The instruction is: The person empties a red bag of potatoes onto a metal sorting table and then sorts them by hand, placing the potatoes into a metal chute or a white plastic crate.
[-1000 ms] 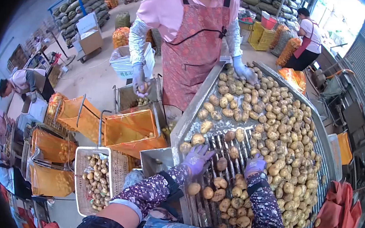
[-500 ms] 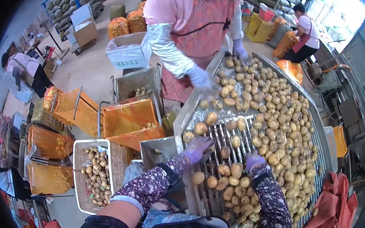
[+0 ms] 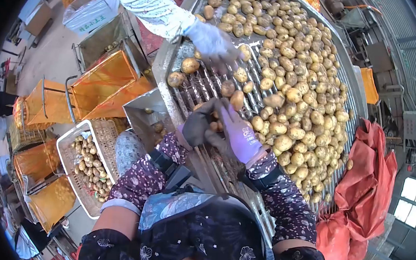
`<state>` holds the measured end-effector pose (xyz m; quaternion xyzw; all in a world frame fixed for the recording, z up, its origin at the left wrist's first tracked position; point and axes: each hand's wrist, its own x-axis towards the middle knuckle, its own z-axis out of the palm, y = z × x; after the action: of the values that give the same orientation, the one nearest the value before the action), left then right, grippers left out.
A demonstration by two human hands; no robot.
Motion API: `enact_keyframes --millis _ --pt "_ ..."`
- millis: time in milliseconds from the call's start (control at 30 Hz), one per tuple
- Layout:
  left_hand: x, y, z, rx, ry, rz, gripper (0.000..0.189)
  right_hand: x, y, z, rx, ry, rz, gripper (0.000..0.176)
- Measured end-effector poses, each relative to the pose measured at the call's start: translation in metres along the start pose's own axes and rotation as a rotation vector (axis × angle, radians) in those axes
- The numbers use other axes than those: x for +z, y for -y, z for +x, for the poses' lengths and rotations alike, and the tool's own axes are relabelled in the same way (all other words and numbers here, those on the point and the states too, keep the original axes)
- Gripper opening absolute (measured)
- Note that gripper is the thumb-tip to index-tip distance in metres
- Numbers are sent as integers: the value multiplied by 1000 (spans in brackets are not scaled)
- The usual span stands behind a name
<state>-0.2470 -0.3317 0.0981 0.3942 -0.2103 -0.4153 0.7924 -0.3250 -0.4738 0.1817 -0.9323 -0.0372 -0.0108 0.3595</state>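
My left hand, in a purple glove with a dark palm, curls around several potatoes at the near left part of the slatted metal sorting table. Close beside it, my right hand, gloved alike, cups the same potatoes from the other side with its fingers bent over them. Between the hands the potatoes are mostly hidden. Loose potatoes lie just beyond my fingertips. A large heap of potatoes covers the table's right side.
Across the table a co-worker's gloved hand reaches over the slats. A metal chute adjoins the table's left side. Left of it stand a white basket of potatoes and orange mesh bags. Red cloth hangs at the right edge.
My hands have come together from apart, gathering potatoes between them. The near slats now hold fewer potatoes. The co-worker's hand reaches further over the table, and the view has shifted.
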Motion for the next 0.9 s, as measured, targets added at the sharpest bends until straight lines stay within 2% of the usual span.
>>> enact_keyframes --millis 33,100,133,200,233,267,367,400,433,500,567,600,700,733,767,800,833,867,900 --pt "-5 2 -5 -126 7 -285 37 2 1 -4 -16 1 -28 50" --pt "-21 7 -16 -367 9 -847 34 -26 -12 -3 188 120 158 48" --pt "-25 9 -19 -390 -96 -801 45 -42 -22 -4 291 182 256 48" --pt "-22 4 -24 -343 -137 -763 50 -52 -54 1 442 74 -22 43" --pt "-20 0 -25 -317 -155 -747 52 -47 -81 -5 451 48 -348 42" --pt "-20 -5 -24 -355 -69 -892 55 -54 -77 2 644 217 -505 46" --pt "-16 -6 -23 -341 -85 -843 56 -38 -99 20 778 284 -523 46" --pt "-17 -3 -22 -331 -83 -863 56 -26 -143 42 870 500 -240 49" --pt "-20 4 -22 -323 -80 -880 57 -8 -173 51 924 403 -431 51" --pt "-27 7 -20 -310 -89 -921 58 -13 -172 55 813 479 -450 50" --pt "-29 5 -20 -296 -114 -988 59 -19 -163 45 835 370 -449 48" --pt "-29 5 -18 -274 -130 -1003 59 -18 -169 36 716 351 -479 41" --pt "-20 -2 -18 -251 -183 -1022 59 -25 -150 17 600 140 -13 43" --pt "-18 -8 -16 -243 -195 -1008 58 -32 -101 19 623 -41 -18 35" --pt "-15 -11 -15 -231 -215 -998 57 -23 -93 17 380 -155 138 27" --pt "-13 -13 -15 -245 -220 -1009 58 -2 -96 14 -7 -356 -82 26" --pt "-21 -4 -16 -226 -146 -1054 58 1 -67 18 -168 -350 -47 34" --pt "-34 12 -15 -204 -65 -1094 59 2 -35 20 -9 -113 -35 43" --pt "-41 20 -14 -180 19 -1131 60 5 -23 22 -63 -57 -90 46"
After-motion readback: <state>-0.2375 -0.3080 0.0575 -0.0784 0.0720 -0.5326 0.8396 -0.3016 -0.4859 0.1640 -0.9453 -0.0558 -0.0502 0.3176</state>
